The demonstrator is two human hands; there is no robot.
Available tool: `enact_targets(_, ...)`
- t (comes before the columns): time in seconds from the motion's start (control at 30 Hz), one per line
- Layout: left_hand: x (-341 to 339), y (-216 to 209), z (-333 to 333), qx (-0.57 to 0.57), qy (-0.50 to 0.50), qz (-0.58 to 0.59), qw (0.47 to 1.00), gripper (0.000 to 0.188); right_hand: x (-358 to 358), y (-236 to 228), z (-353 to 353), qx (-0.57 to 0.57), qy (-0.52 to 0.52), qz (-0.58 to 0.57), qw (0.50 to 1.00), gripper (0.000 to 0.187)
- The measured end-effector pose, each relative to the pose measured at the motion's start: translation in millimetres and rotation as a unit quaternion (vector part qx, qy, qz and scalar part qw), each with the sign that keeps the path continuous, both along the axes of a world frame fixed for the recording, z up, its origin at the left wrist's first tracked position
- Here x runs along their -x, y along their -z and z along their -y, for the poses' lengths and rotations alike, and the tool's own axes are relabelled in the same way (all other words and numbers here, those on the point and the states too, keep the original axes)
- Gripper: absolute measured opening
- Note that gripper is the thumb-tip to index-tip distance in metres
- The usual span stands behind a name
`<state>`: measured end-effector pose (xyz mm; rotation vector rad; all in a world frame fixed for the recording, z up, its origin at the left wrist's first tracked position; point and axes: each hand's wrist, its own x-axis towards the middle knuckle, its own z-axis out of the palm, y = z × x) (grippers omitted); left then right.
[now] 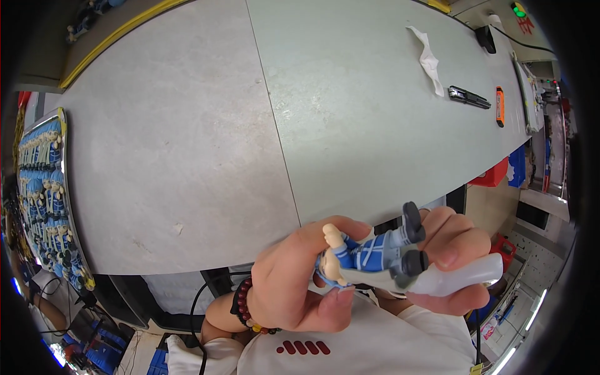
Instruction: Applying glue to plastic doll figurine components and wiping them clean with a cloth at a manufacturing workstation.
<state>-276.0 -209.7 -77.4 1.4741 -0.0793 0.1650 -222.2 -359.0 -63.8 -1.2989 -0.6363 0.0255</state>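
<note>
My left hand (281,272), with a beaded bracelet at its wrist, is closed around the head end of a small figurine (373,253). The figurine has blue hair, blue-and-grey clothes and dark shoes, and lies on its side with its feet toward the right. Beside the shoes, my right hand (459,240) has its fingers curled around a smooth, whitish translucent piece (465,276) with a rounded end. That piece sits against the figurine's lower side; whether the two are joined I cannot tell. Both hands are just off the table's near edge, above my lap.
Several similar blue figurines fill a tray (64,150) at the left. Toward the right of the table (187,125) lie a crumpled white tissue (429,62), a black stapler (469,97) and an orange item (500,106). Red (490,175) and blue (516,167) bins stand beyond the right edge.
</note>
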Motion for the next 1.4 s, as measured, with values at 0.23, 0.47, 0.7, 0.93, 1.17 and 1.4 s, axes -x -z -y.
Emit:
enact_targets(0.23, 0.3, -2.5, 1.4, 0.008, 0.004, -0.008, 1.000, 0.032, -0.1, -5.1, 0.7, 0.012, -0.008, 0.009, 1.000, 0.042)
enact_targets(0.47, -1.5, -1.9, -0.9, -0.005, 0.001, 0.017, 1.000, 0.030, 4.1, 5.2, -11.1, -0.063, 0.046, 0.023, 0.997, 0.041)
enact_targets(0.7, -0.2, -3.9, 0.6, 0.009, 0.005, -0.003, 1.000, 0.029, 1.5, -4.8, -7.7, -0.119, 0.074, 0.007, 0.990, 0.037)
enact_targets(0.93, -1.6, -5.6, -3.1, 0.014, -0.005, -0.018, 1.000, 0.029, 4.7, -4.9, -4.7, -0.154, 0.091, -0.008, 0.984, 0.040)
enact_targets(1.17, -1.7, -3.2, -4.6, 0.014, -0.017, 0.001, 1.000, 0.028, -2.3, -0.2, 5.0, -0.187, 0.101, 0.006, 0.977, 0.039)
enact_targets(1.4, 0.0, -0.6, -5.4, 0.053, 0.008, 0.003, 0.999, 0.030, -25.6, 9.1, 23.2, -0.086, 0.313, 0.072, 0.943, 0.049)
